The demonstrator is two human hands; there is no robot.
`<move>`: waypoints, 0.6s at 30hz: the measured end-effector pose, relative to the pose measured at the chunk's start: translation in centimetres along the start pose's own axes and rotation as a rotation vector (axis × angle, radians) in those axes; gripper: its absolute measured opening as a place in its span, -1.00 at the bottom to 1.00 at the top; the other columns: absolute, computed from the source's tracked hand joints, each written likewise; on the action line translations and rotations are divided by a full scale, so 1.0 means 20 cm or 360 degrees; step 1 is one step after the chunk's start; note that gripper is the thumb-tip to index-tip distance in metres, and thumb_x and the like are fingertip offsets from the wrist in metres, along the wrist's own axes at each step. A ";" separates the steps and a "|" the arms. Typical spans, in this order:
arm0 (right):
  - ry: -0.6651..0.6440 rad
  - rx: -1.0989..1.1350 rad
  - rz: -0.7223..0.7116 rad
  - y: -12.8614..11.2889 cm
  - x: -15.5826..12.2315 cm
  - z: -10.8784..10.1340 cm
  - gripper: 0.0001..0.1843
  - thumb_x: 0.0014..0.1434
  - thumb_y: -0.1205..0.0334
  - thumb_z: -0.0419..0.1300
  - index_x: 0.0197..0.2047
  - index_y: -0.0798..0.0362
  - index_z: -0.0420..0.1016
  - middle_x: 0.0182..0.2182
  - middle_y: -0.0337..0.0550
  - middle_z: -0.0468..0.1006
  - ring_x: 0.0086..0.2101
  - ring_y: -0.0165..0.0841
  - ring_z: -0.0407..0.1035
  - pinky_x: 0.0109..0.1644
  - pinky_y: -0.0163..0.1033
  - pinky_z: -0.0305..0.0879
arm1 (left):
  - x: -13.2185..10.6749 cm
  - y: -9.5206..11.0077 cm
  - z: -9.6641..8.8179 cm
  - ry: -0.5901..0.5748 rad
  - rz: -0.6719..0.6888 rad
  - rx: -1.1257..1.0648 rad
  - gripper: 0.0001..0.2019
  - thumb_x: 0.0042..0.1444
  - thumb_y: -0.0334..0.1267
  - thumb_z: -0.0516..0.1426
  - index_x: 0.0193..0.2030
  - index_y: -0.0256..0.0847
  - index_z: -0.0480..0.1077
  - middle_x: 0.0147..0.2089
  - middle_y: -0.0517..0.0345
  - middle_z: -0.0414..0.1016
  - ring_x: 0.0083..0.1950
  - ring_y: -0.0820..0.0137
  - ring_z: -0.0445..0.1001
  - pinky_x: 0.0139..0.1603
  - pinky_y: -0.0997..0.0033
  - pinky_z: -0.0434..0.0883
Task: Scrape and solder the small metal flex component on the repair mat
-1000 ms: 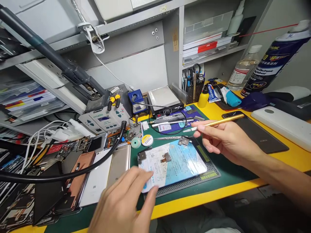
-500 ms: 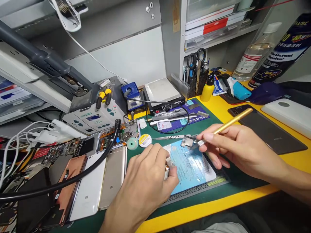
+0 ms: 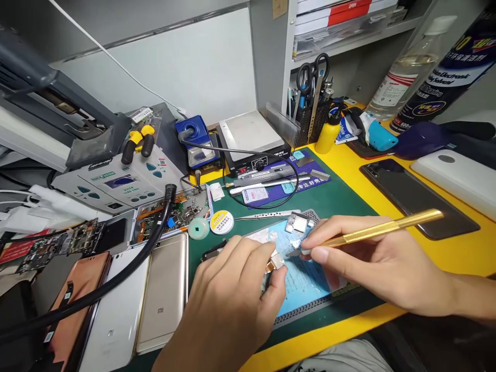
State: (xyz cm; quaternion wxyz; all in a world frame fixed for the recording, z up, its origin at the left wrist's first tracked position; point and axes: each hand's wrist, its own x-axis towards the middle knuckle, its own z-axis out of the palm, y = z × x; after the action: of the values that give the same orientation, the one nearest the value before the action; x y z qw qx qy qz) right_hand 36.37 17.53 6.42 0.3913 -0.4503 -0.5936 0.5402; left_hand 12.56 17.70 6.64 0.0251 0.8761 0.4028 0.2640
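Observation:
My left hand (image 3: 236,289) is closed around a small electronic part (image 3: 276,262) with a silvery metal face and an orange-brown edge; the fingers cover most of it. A gold-handled craft knife (image 3: 372,231) is pinched in my right hand (image 3: 360,263). Its tip lies just right of the part, and I cannot tell whether they touch. Beneath both hands is a blue and white work pad (image 3: 306,284). A small board piece with a silver shield (image 3: 298,223) lies at the pad's far edge, behind the knife tip.
Tweezers (image 3: 267,215), a round tin (image 3: 222,222) and a green roll (image 3: 198,228) lie behind the pad. Phones, including a gold one (image 3: 165,294), line the left side under a black hose (image 3: 127,274). A hot plate (image 3: 251,137) stands behind; a dark phone (image 3: 418,196) lies right.
My right hand has moved left, bringing the knife tip close to the part, and the handle now tilts flatter. The camera view has shifted a little. My left hand keeps its hold.

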 end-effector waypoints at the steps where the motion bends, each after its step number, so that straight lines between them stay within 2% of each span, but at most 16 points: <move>1: -0.0006 0.0029 0.0025 0.00 0.00 0.00 -0.82 0.32 0.08 0.35 -0.19 0.00 0.65 -0.39 -0.20 0.56 -0.53 -0.44 0.48 -0.49 -0.39 0.47 | 0.00 0.00 0.00 0.0013 0.0011 -0.0006 -0.83 0.26 -0.34 0.22 -0.01 -0.13 0.44 -0.22 0.26 0.58 -0.22 0.36 0.58 -0.30 0.35 0.43; 9: -0.0086 0.0147 0.0148 -0.03 0.00 -0.01 -0.73 0.31 0.01 0.36 -0.20 0.07 0.62 -0.37 -0.08 0.64 -0.55 -0.45 0.49 -0.50 -0.41 0.44 | -0.01 0.00 0.01 0.0079 0.0034 -0.0042 -0.82 0.26 -0.33 0.23 0.00 -0.14 0.44 -0.21 0.24 0.59 -0.21 0.36 0.57 -0.28 0.34 0.41; 18: -0.0142 0.0317 0.0146 0.00 -0.01 -0.02 -0.82 0.32 0.07 0.37 -0.16 -0.01 0.64 -0.46 -0.24 0.54 -0.53 -0.49 0.48 -0.46 -0.48 0.44 | -0.02 0.00 0.01 0.0111 0.0036 -0.0083 -0.79 0.27 -0.31 0.24 0.03 -0.13 0.44 -0.17 0.22 0.62 -0.17 0.37 0.58 -0.26 0.36 0.42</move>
State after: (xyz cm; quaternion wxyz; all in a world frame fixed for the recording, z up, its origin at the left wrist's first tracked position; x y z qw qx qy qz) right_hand 36.82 17.46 6.39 0.3821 -0.4112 -0.5326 0.6334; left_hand 12.49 17.42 6.41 0.0308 0.8699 0.3865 0.3050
